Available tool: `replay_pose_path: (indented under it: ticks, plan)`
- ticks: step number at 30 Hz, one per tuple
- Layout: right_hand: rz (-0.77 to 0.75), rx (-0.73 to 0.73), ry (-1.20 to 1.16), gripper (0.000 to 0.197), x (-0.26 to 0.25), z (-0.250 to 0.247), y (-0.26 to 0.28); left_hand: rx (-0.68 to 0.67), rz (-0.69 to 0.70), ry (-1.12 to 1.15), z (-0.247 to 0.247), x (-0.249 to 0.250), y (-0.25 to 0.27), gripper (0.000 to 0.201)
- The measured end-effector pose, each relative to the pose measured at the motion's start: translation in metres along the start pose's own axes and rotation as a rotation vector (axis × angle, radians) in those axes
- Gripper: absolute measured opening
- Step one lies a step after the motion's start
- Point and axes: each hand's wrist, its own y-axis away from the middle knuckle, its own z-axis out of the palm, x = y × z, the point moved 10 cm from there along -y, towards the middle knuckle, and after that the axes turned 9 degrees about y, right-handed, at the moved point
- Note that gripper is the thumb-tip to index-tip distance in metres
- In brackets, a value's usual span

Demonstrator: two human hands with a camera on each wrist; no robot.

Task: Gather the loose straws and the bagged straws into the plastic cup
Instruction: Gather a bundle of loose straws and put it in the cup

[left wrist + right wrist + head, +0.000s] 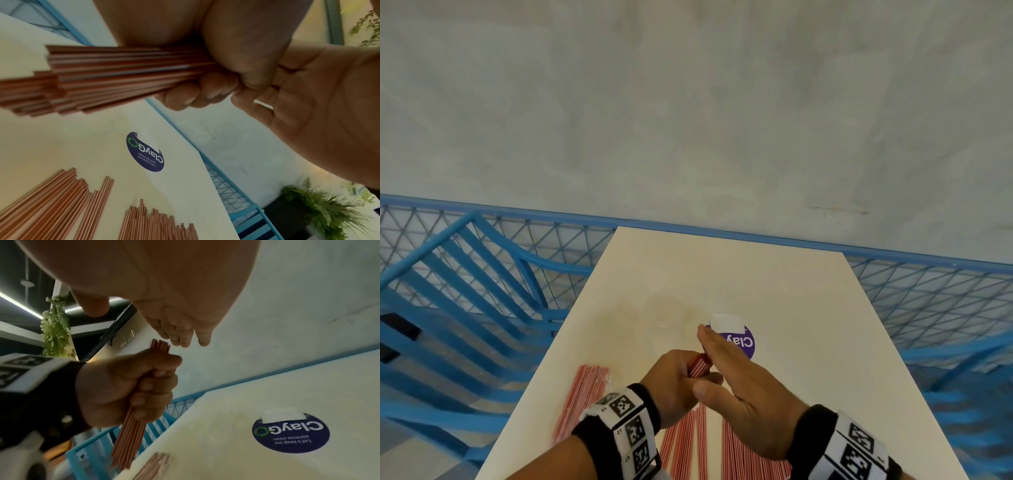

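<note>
My left hand point(674, 380) grips a bundle of red-and-white striped straws point(700, 365), held upright above the white table point(808, 308). My right hand point(722, 363) is flat with straight fingers, set against the bundle's upper ends point(159, 345). In the left wrist view the curled left fingers point(185, 97) wrap the bundle point(102, 73). More loose straws point(688, 442) lie fanned on the table below the hands. The bagged straws point(585, 394) lie at the table's left edge. A clear plastic cup point(671, 318) shows only faintly just beyond the hands.
A round purple sticker point(739, 342) with a white patch sits on the table right of the cup. Blue chairs point(465, 291) and a blue mesh fence point(928, 294) flank the narrow table. A grey wall stands behind it.
</note>
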Motion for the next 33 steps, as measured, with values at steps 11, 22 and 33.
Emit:
replay_pose_path:
  ticks: [11, 22, 33]
  plan:
    - [0.498, 0.187, -0.896, 0.050, 0.075, 0.024, 0.008, 0.356, 0.065, 0.325, -0.052, 0.028, -0.013, 0.045]
    - [0.633, 0.002, -1.666, 0.067, 0.047, 0.070, 0.002, 0.369, 0.162, 0.508, -0.032, 0.031, -0.018, 0.046]
    - [0.669, 0.197, -1.145, 0.028, 0.084, 0.038, 0.016, 0.239, 0.071, 0.266, -0.019, 0.028, -0.012, 0.048]
